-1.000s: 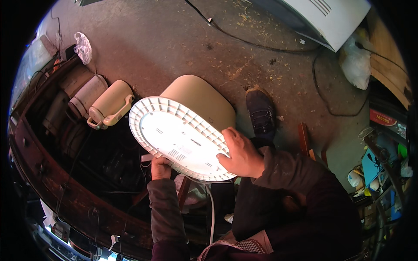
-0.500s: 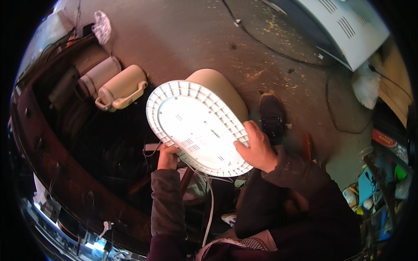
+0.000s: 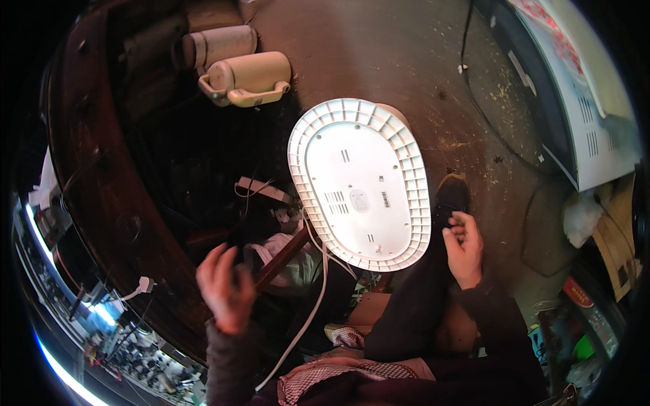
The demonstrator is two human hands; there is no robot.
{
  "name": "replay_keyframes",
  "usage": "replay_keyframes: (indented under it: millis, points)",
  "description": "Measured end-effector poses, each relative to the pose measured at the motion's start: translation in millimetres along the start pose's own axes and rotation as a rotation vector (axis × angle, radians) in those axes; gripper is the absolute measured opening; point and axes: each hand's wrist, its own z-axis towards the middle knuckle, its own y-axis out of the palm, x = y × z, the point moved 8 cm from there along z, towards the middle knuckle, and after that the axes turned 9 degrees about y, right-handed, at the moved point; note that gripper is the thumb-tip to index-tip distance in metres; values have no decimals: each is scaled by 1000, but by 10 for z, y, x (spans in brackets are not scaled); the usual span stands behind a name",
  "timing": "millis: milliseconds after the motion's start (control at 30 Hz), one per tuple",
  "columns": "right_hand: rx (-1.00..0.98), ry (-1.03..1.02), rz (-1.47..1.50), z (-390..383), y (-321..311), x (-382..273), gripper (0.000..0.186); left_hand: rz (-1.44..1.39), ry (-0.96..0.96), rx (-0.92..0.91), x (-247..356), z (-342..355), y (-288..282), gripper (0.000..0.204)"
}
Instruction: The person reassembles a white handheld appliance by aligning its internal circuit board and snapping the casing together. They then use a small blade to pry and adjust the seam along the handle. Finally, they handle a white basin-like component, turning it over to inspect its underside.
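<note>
An appliance with a white oval underside (image 3: 359, 189) faces up in front of me, ringed by a ribbed rim. Vent slots, small screws and a label mark it; its body is mostly hidden below. A pale power cord (image 3: 308, 321) runs from its near left edge down toward my lap. My left hand (image 3: 227, 291) is off the appliance, to its lower left, empty with fingers apart and slightly blurred. To the right of the rim, my right hand (image 3: 465, 252) is also free, its fingers loosely bent and the thumb apart.
A cream jug with a handle (image 3: 261, 78) and a greyish cylindrical vessel (image 3: 223, 46) lie at the far left beside a dark wooden edge (image 3: 101, 155). A white power strip (image 3: 265, 189) lies left of the appliance. A large white casing (image 3: 582, 128) stands at right, near a dark floor cable (image 3: 484, 118).
Both hands have let go of the appliance and drawn apart, the left to the left, the right to the right. The view has shifted, and the underside now appears more upright in it.
</note>
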Motion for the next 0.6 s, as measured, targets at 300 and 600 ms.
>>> replay_keyframes:
  millis: [300,600]
  points:
    - [-146,162,-188,-352,-93,578,30,555,-339,76,-1533,-1614,-1470,28]
    - [-181,141,-295,-574,-22,484,26,448,-136,229,-2124,-1953,-1543,17]
